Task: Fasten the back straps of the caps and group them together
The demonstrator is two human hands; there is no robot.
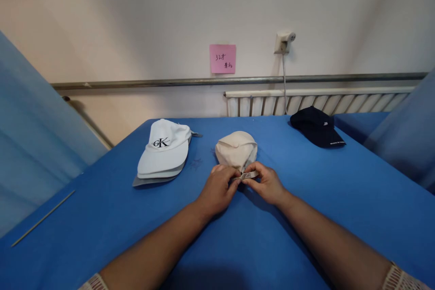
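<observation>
The fingers of the left hand (pixel 219 188) and right hand (pixel 267 183) pinch the narrow beige fabric strap (pixel 249 175) of the soft beige cloth cap (pixel 237 147), which sits mid-surface, between the stacked pale curved-brim caps (pixel 165 149) and the dark navy cap (pixel 316 126). A hard tug could drag the cap or crumple its limp crown; a loose pinch could let the strap slip.

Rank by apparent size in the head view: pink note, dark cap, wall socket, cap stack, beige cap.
Largest to smallest:
1. Cap stack
2. Dark cap and beige cap, too alike to rank
3. Pink note
4. Wall socket
</observation>
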